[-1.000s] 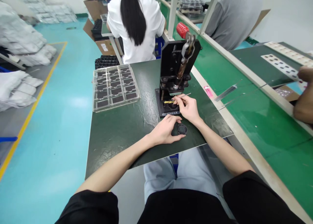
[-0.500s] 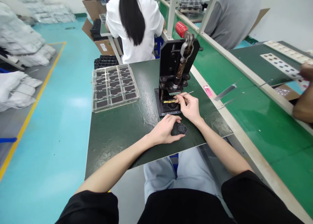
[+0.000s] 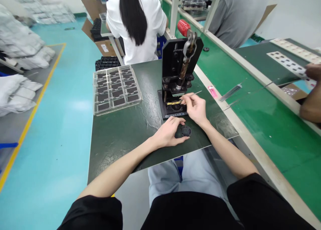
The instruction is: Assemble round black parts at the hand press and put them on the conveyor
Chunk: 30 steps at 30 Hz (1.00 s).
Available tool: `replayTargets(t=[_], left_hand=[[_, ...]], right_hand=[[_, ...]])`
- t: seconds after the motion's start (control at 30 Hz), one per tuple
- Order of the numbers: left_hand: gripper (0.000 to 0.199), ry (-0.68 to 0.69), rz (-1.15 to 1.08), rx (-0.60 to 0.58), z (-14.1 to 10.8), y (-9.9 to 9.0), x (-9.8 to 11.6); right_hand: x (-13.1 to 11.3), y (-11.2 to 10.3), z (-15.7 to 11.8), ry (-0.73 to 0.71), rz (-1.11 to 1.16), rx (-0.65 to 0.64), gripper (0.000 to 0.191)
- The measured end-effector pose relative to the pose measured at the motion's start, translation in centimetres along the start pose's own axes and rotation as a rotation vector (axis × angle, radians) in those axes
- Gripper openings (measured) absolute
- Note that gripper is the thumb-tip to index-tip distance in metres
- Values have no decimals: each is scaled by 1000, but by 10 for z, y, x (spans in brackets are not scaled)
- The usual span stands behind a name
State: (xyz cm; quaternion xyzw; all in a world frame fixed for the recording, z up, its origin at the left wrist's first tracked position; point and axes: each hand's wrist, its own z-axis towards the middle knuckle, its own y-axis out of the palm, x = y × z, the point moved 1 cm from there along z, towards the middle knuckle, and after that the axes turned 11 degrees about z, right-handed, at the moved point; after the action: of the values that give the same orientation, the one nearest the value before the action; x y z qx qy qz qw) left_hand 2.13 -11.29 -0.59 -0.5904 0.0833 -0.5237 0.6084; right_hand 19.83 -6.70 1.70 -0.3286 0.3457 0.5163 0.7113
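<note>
A round black part [image 3: 186, 131] lies on the dark green table [image 3: 120, 139], between the spread thumb and fingers of my left hand [image 3: 169, 132]. That hand rests on the table and grips nothing. My right hand [image 3: 195, 107] pinches a thin metal rod [image 3: 198, 92] at the base of a black hand press [image 3: 182, 62] with a red handle [image 3: 184, 27]. A yellow strip [image 3: 173, 103] lies across the press base, just left of my right fingertips. Whether the rod touches it is too small to tell.
A clear tray [image 3: 116, 89] of dark rectangular pieces sits at the table's left. Thin rods [image 3: 230, 92] and a pink item [image 3: 212, 91] lie to the right by the green conveyor [image 3: 271, 123]. A person in white [image 3: 135, 25] is ahead; another person's arm [image 3: 312, 99] is at far right.
My right hand has shifted slightly right, and the rod's outer end has risen a little. The left hand keeps its pose around the round part. The whole view has shifted slightly.
</note>
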Motion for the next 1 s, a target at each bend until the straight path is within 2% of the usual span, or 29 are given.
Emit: replayTargets(t=[0.07, 0.13, 0.27, 0.37, 0.5, 0.67, 0.9, 1.0], left_hand=[[52, -3, -5, -1, 0, 0, 0], [51, -1, -10, 2, -1, 0, 1], [50, 6, -13, -2, -2, 0, 1], [52, 8, -26, 3, -2, 0, 0], [53, 3, -38, 8, -2, 0, 0], [53, -1, -27, -9, -1, -1, 1], [55, -3, -38, 14, -2, 1, 1], [55, -11, -41, 25, -2, 1, 1]], right_hand=[[-10, -9, -6, 0, 12, 142, 37], [-21, -19, -22, 37, -1, 174, 36], [-37, -36, -69, 163, -35, 8, 36], [-36, -40, -90, 217, -55, -79, 35], [-31, -37, -89, 244, -68, -128, 34], [-31, -35, -85, 208, -153, -185, 31], [-38, -34, -87, -41, -312, -255, 23], [-38, -32, -88, -98, -343, -282, 21]])
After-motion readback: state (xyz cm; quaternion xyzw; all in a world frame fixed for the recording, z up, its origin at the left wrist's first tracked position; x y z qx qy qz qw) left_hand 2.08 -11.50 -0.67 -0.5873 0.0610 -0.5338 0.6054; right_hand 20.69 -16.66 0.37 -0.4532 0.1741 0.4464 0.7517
